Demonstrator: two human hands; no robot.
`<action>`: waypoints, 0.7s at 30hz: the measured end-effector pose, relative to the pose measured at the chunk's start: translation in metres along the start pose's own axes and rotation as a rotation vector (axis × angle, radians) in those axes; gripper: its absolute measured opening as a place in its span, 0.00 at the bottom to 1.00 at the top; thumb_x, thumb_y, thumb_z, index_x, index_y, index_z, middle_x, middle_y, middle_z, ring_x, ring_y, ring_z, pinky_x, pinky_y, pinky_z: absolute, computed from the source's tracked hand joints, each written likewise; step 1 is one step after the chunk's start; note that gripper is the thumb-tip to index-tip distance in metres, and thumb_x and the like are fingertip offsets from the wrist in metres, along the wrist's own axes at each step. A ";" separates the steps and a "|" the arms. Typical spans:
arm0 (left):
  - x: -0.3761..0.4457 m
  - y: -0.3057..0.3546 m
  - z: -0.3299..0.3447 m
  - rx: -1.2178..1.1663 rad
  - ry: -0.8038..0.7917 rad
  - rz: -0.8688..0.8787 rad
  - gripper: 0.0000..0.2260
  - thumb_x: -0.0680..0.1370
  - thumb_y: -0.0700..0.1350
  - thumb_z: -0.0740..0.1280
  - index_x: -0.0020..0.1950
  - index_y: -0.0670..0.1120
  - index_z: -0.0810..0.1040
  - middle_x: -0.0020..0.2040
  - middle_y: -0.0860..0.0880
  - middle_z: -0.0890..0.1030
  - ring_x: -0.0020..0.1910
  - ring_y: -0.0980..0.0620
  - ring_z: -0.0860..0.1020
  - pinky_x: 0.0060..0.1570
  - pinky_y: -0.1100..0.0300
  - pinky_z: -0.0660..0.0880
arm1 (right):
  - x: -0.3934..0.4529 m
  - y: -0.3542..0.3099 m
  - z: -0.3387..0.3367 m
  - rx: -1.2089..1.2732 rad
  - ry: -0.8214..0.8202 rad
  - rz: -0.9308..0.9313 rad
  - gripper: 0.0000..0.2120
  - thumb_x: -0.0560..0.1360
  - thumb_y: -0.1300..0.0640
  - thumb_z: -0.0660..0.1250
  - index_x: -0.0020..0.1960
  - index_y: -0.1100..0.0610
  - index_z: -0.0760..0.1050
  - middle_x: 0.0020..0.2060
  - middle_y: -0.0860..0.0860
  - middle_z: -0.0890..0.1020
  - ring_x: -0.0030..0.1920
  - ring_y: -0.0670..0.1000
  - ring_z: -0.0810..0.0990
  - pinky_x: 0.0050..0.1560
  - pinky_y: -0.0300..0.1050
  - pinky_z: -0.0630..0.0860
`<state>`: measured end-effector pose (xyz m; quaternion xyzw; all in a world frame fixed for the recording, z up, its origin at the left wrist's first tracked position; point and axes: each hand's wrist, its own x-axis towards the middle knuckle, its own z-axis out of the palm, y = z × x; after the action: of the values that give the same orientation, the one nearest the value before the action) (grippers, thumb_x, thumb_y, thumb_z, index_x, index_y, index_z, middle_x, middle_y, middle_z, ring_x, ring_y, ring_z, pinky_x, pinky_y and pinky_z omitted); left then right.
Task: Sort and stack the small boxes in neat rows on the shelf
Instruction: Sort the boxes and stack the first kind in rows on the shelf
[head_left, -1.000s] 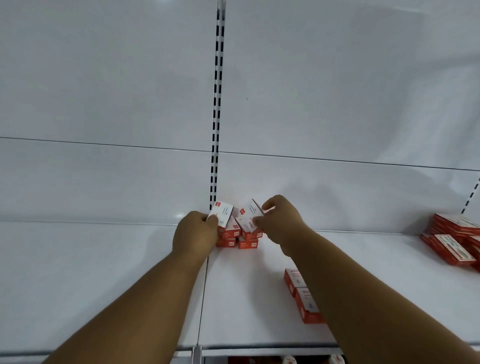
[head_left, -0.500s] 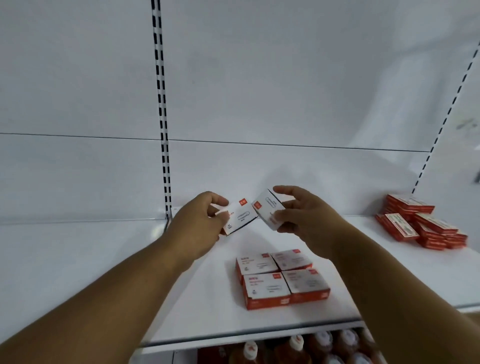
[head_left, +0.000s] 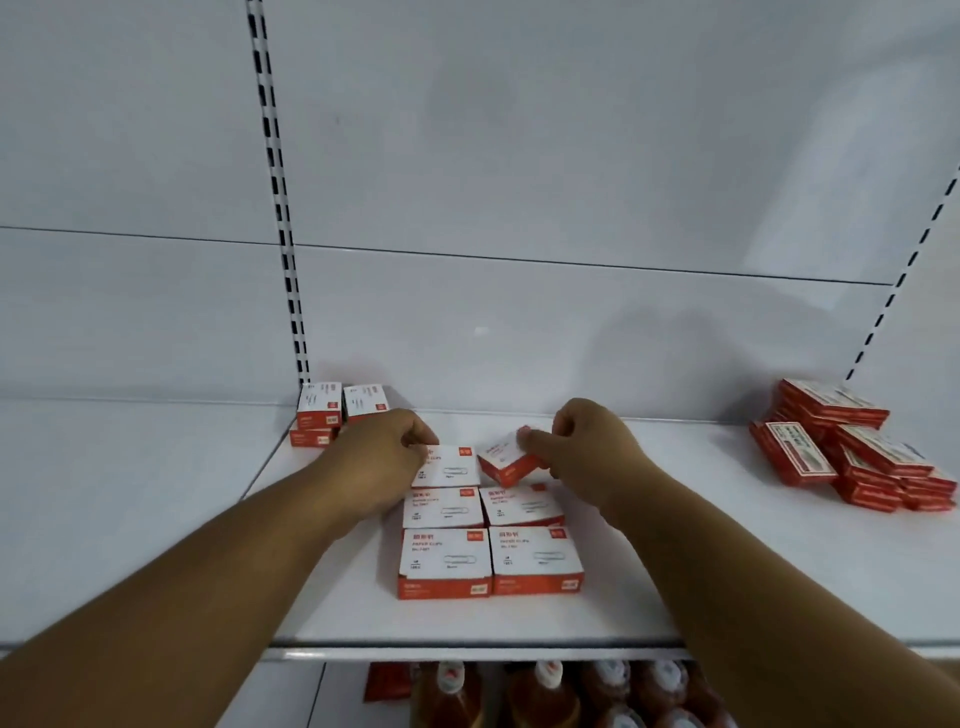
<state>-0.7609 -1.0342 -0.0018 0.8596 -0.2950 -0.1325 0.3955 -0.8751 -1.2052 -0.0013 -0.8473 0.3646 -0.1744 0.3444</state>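
Shelf (head_left: 649, 597): 4 boxes (head_left: 488, 540) were laid in 2 rows. A 5th box (head_left: 445, 466) was held flat behind the left column by the left hand (head_left: 379, 462). A 6th box (head_left: 506, 460), tilted and askew, was pinched by the right hand (head_left: 587, 447) above its slot behind the right column.

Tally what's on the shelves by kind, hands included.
Small paper clip boxes in the front block, counting the two being held: 6
Small paper clip boxes at the back by the upright: at least 3
Flat red boxes piled at right: number unclear
Bottles on the shelf below: several, cut off
Hands: 2, left, right
Total small boxes: at least 9
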 end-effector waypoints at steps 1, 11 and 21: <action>0.000 -0.001 0.001 -0.001 0.006 -0.015 0.08 0.82 0.42 0.61 0.52 0.52 0.78 0.50 0.53 0.81 0.49 0.54 0.80 0.45 0.57 0.79 | 0.001 0.002 0.002 -0.046 0.022 -0.025 0.16 0.73 0.41 0.69 0.47 0.53 0.72 0.38 0.48 0.81 0.39 0.48 0.80 0.39 0.45 0.79; -0.011 0.000 0.019 0.033 -0.013 0.075 0.14 0.82 0.47 0.63 0.67 0.52 0.76 0.65 0.55 0.76 0.62 0.56 0.75 0.64 0.58 0.72 | -0.007 0.007 0.001 -0.358 -0.116 -0.188 0.17 0.75 0.40 0.63 0.57 0.49 0.78 0.54 0.49 0.78 0.52 0.52 0.78 0.50 0.44 0.75; -0.009 0.000 0.020 0.076 -0.072 0.134 0.10 0.81 0.49 0.65 0.61 0.56 0.76 0.59 0.58 0.77 0.55 0.58 0.77 0.54 0.61 0.75 | -0.014 -0.006 0.003 -0.478 -0.105 -0.266 0.18 0.75 0.41 0.63 0.58 0.50 0.78 0.54 0.48 0.79 0.56 0.52 0.76 0.57 0.50 0.75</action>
<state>-0.7771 -1.0411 -0.0147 0.8470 -0.3707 -0.1254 0.3598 -0.8800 -1.1909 -0.0001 -0.9529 0.2625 -0.0833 0.1271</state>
